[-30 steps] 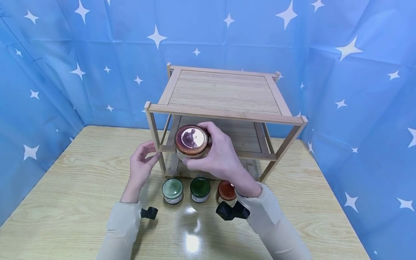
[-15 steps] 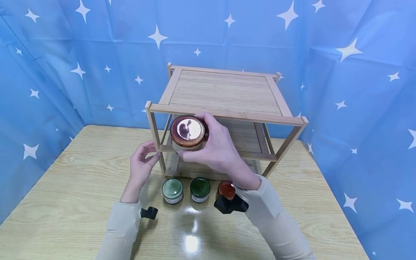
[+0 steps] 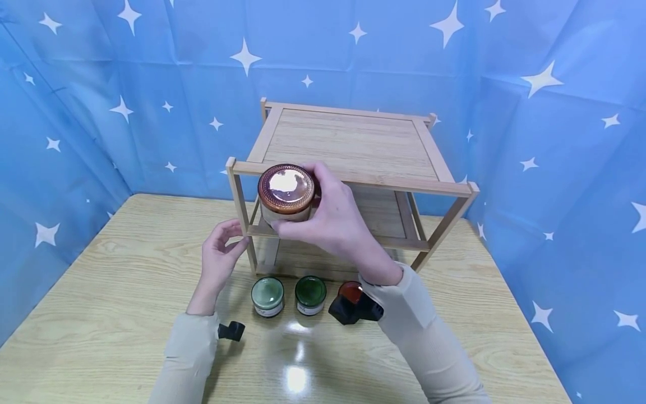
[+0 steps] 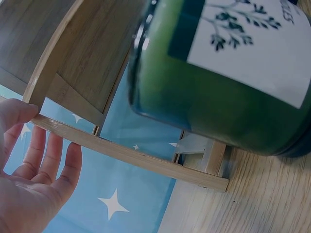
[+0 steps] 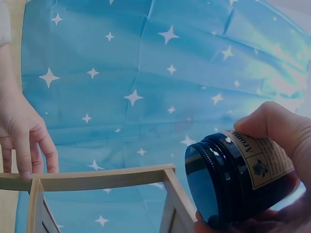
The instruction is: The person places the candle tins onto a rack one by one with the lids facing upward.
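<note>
My right hand (image 3: 337, 216) grips a candle jar (image 3: 286, 189) with a shiny copper-coloured lid, thumb on one side and fingers on the other. It is raised at the left front of a wooden shelf rack (image 3: 348, 143), level with the top rail. A cream label with "Aroma" lettering shows on this candle jar (image 5: 260, 162) in the right wrist view. My left hand (image 3: 218, 249) pinches the rack's front left post (image 4: 121, 154) between thumb and fingers. Three more jars stand before the rack: pale green (image 3: 267, 294), dark green (image 3: 310, 293), and red (image 3: 350, 291), partly hidden by the right wrist camera.
The rack has a top board, a middle shelf (image 3: 375, 216) and a lower shelf (image 3: 313, 264) close to the table (image 3: 126, 292). Behind and on both sides hangs a blue curtain (image 3: 176, 90) with white stars.
My right hand has lifted the candle jar upward and slightly left, from in front of the middle shelf to the top rail. The left hand stays on the post.
</note>
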Demonstrator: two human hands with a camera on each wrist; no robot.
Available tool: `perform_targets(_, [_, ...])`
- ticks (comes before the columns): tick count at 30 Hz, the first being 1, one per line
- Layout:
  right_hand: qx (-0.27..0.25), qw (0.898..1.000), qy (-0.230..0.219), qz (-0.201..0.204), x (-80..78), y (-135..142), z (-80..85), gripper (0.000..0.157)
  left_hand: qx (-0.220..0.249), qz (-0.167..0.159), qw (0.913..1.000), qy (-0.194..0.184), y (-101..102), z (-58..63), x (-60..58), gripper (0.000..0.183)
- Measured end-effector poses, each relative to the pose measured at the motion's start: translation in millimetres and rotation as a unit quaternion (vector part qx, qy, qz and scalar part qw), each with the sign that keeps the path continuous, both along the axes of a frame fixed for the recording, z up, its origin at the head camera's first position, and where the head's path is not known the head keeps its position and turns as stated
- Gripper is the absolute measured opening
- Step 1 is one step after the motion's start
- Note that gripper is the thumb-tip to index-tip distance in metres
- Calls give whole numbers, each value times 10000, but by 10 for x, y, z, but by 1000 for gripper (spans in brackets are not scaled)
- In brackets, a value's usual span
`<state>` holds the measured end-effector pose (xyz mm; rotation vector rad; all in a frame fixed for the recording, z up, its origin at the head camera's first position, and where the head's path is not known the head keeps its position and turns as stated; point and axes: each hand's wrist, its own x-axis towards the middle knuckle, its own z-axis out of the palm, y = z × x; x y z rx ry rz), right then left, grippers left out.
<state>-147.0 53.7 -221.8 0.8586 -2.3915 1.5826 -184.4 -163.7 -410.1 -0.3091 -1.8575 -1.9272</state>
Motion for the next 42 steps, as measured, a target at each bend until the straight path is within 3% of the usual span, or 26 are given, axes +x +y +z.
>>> perform_targets(15, [-471, 9989, -63, 37, -125, -33, 133, 66, -86, -3, 9999, -99, -5, 9, -3, 34])
perform_targets(42, [-680, 9967, -154, -418, -376, -98, 276, 61, -144, -40, 9999, 1, -12, 7, -12, 34])
